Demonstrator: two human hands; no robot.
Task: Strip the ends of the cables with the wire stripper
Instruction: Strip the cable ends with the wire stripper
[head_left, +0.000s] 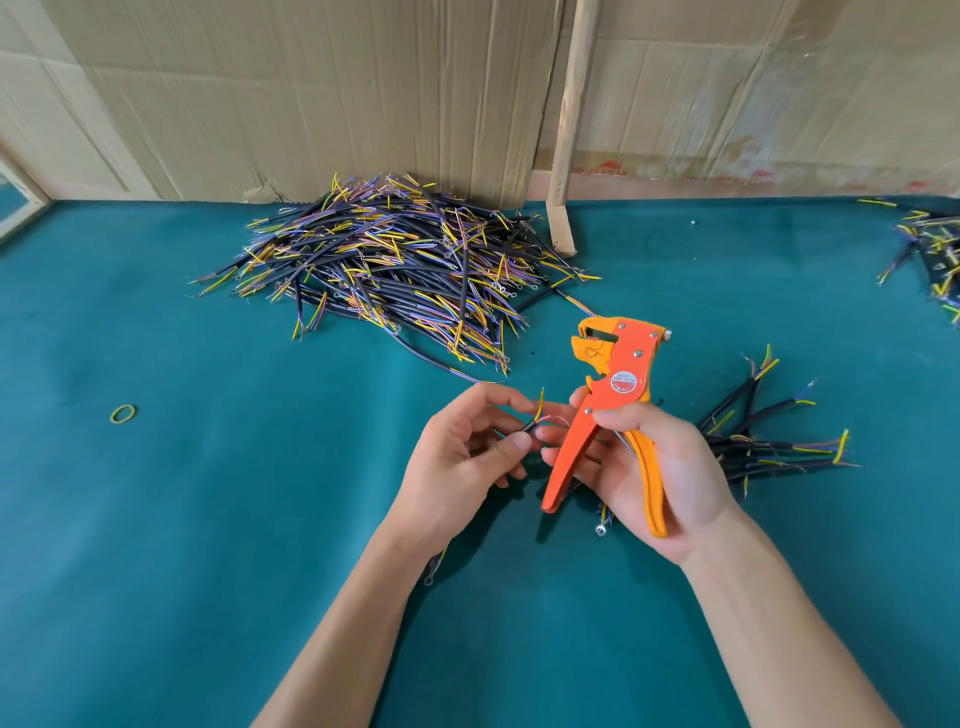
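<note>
My right hand grips the orange wire stripper by its handles, jaws pointing up and away from me. My left hand pinches a short black cable between thumb and fingers; thin yellow and pale inner wires stick up from its end, just left of the stripper's handles. The cable's other end hangs below my left wrist. The cable end is beside the tool, not in its jaws.
A big heap of black cables with coloured ends lies at the back against a cardboard wall. A smaller bundle lies right of my right hand, another pile at the far right. A yellow-green rubber band lies left on the green table.
</note>
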